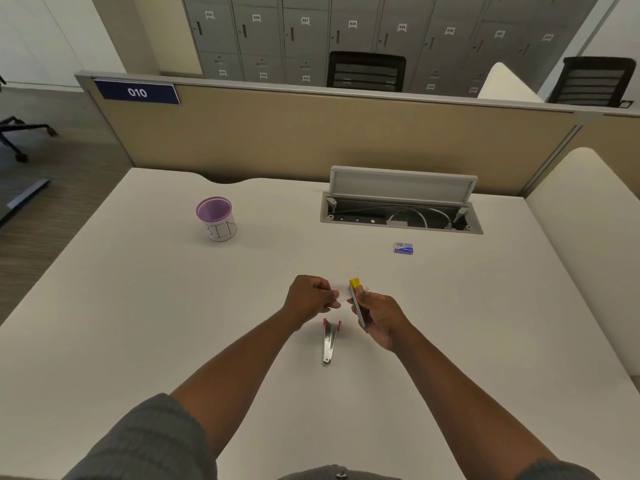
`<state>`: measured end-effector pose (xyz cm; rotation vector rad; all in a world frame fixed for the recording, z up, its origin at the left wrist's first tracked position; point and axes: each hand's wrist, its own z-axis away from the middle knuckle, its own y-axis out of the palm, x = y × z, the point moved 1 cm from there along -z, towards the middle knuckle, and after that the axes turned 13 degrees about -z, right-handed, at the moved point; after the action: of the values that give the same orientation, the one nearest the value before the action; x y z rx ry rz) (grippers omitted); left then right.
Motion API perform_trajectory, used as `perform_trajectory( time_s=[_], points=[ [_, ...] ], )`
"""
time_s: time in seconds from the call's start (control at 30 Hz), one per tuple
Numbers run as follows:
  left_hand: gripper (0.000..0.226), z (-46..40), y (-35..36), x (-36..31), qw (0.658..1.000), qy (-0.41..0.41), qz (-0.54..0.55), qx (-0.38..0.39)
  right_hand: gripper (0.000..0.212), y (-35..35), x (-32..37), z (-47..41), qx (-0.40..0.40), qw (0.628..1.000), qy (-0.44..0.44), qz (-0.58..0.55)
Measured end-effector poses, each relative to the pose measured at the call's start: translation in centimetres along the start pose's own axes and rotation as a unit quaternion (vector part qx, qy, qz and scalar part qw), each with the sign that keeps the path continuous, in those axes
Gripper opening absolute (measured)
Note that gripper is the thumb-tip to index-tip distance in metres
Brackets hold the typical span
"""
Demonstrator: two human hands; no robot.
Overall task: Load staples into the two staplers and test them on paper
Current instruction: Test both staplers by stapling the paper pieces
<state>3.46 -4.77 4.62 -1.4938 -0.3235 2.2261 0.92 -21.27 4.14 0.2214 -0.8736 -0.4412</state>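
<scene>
Sleeves (149, 441): grey knit cloth at the bottom edge of the frame, pushed up on both forearms; the right sleeve is cut off at the lower right corner.
Red stapler (330, 341): lies on the white desk (138, 306) just below centre, between the two forearms; metal body with red ends, its two arms splayed apart at the far end.
Yellow stapler (355, 299): at centre frame, tilted with its yellow cap uppermost; slim metal body, lower part hidden inside the palm.
Right hand (379, 320): fingers curled round the yellow stapler, grasping it.
Left hand (311, 297): pinches a small white paper (341, 291) slip, whose other edge meets the yellow stapler's head.
Staple box (403, 248): small, blue and white, right of centre, near the open cable tray (401, 211); print too small to read.
Cup (216, 218): purple-rimmed, left of centre; handwritten "BIN" on its white side.
Partition sign (136, 92): upper left, dark blue, reads "010".
Lockers (311, 32): top of frame, numbered tags, digits blurred.
Staples: none can be made out in either stapler.
</scene>
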Motion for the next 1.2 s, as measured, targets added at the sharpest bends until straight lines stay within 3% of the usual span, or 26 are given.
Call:
perform_trajectory(
  time_s=[0.53,0.73,1.2],
  points=[
    [0.016,-0.2,-0.6,0.1,0.998,0.021,-0.064,0.017,0.021,0.5,-0.3,-0.3,-0.035,0.999,-0.005,-0.009],
    [0.017,-0.3,-0.4,0.3,0.998,0.025,-0.061,0.011,0.031,1.1,-0.3,-0.7,-0.054,0.997,-0.057,0.006],
    [0.022,-0.1,-0.1,0.3,0.999,0.007,-0.02,0.024,0.019,0.8,-0.2,-0.8,-0.066,0.996,-0.057,0.018]
  ],
)
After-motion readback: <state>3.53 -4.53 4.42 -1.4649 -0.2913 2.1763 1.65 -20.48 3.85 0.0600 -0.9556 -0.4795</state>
